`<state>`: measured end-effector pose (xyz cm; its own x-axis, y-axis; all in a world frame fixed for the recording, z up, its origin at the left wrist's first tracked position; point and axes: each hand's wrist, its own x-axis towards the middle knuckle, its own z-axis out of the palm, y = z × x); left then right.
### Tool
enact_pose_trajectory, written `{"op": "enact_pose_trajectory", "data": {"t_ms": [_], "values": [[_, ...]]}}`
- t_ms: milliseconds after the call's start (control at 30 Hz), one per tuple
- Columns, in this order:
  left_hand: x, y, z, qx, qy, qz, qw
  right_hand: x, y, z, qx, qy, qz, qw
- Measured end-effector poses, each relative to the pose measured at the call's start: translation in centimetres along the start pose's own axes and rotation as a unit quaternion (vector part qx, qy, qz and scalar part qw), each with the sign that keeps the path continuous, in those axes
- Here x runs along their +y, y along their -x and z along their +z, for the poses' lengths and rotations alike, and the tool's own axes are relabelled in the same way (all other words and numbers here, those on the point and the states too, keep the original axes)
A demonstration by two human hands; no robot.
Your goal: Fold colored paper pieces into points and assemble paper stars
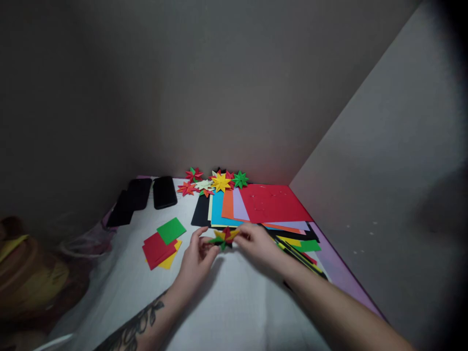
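A folded paper star (224,237) is gripped between the left hand (196,258) and right hand (257,243). Several finished stars (215,181) are laid by the wall; many flat sheets (256,207) are judged unused

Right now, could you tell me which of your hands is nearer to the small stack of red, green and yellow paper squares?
Left. The left hand is just right of the paper squares; the right hand is farther right, beyond the paper star.
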<state>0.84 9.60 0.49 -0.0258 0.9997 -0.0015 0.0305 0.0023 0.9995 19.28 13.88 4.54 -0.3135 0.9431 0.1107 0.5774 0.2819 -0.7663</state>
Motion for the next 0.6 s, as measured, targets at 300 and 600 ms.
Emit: {"op": "enact_pose_trajectory", "data": {"t_ms": [300, 600], "values": [[-0.9, -0.4, -0.6, -0.029, 0.005, -0.011, 0.999, 5.5, -15.2, -9.6, 0.115, 0.191, 0.158, 0.962], [-0.6, -0.3, -0.5, -0.051, -0.01, -0.004, 0.999, 10.9, -19.7, -8.4, 0.071, 0.216, 0.177, 0.958]]}}
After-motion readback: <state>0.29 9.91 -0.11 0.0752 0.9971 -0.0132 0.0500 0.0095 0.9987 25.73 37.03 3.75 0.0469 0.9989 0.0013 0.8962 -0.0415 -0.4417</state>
